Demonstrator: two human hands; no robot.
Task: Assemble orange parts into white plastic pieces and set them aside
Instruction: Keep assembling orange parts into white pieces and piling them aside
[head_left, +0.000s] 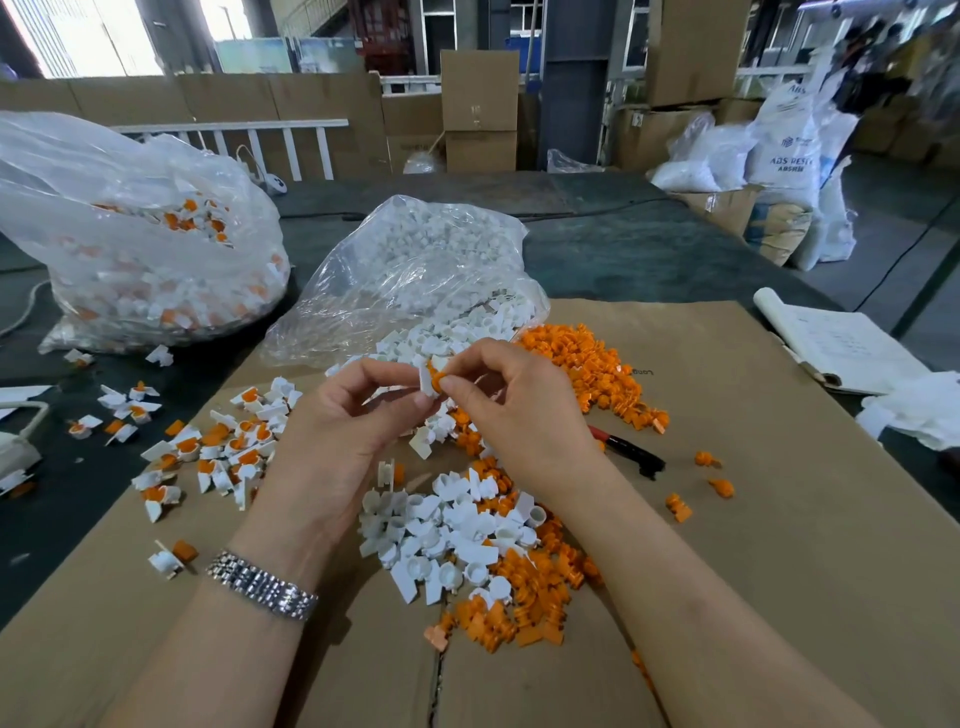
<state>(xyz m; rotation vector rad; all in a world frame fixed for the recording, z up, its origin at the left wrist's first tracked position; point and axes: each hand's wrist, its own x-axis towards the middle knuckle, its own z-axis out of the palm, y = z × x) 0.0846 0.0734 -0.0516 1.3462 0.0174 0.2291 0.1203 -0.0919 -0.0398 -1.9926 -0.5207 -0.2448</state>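
My left hand (345, 415) pinches a white plastic piece (427, 387) above the cardboard. My right hand (511, 400) pinches an orange part (435, 375) pressed against that white piece. Below my hands lies a heap of loose white pieces (447, 540) with loose orange parts (524, 603) beside it. More orange parts (587, 364) are piled at the back right. Assembled white-and-orange pieces (223, 447) lie scattered to the left.
A cardboard sheet (753, 545) covers the dark table. An open clear bag of white pieces (415, 270) lies behind my hands. A larger bag of assembled pieces (140, 244) sits at the far left. A black-and-red tool (631, 452) and papers (841, 348) lie right.
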